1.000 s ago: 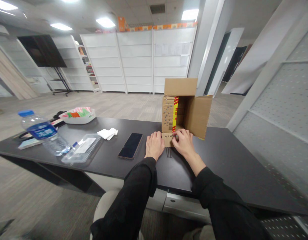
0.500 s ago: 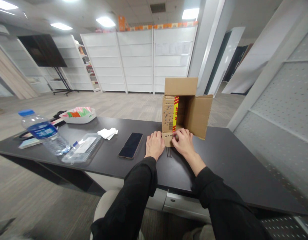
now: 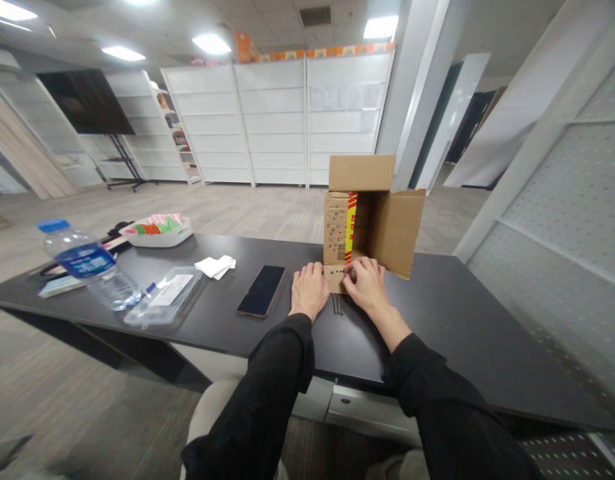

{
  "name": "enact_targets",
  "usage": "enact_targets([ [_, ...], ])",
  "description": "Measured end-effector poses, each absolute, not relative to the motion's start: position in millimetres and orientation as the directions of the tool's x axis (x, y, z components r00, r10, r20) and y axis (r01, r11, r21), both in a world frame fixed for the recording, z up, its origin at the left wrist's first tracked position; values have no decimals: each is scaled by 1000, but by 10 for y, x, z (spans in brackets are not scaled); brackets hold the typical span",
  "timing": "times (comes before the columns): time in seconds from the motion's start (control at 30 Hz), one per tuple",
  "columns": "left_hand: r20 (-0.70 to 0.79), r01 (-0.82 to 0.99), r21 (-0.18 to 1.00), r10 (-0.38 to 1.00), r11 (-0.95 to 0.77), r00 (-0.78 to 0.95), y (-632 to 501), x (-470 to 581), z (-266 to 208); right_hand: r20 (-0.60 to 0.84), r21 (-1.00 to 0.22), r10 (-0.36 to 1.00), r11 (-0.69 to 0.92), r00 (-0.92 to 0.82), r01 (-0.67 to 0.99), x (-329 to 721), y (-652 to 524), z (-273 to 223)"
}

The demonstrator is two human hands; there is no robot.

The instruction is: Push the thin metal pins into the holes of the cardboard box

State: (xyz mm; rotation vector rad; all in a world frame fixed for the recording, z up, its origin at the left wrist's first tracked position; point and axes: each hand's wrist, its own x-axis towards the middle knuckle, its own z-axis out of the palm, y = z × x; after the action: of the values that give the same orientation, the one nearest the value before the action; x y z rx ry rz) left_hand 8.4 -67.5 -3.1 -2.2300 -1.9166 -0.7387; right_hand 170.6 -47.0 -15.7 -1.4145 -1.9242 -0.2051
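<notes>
Table edges: the table (image 3: 437,347) runs on rightward past the right hand to its slanting side; both forearms cross the near edge.
Box: the box (image 3: 336,227) stands by the far edge, mouth facing the person, top flap up, right flap swung out, holed lower flap between the hands.
Room at left: narrower, the phone (image 3: 261,291) lying near the left hand (image 3: 310,288).
Pins: thin pins (image 3: 337,305) lie between the wrists, just before the lower flap.
Left hand: back up, against the flap's left side; fingers together and bent, their grip hidden, so I cannot tell.
Right hand: the right hand (image 3: 367,287) reaches in at the flap's right, thumb and forefinger pinched on a dark piece (image 3: 353,274), too small to name.
</notes>
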Motion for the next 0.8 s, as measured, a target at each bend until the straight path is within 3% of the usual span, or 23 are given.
enact_targets([
  [0.8, 417, 951, 235, 905, -200, 87, -694, 88, -16, 645, -300, 754, 400, -125, 866, 1702, -475, -139],
])
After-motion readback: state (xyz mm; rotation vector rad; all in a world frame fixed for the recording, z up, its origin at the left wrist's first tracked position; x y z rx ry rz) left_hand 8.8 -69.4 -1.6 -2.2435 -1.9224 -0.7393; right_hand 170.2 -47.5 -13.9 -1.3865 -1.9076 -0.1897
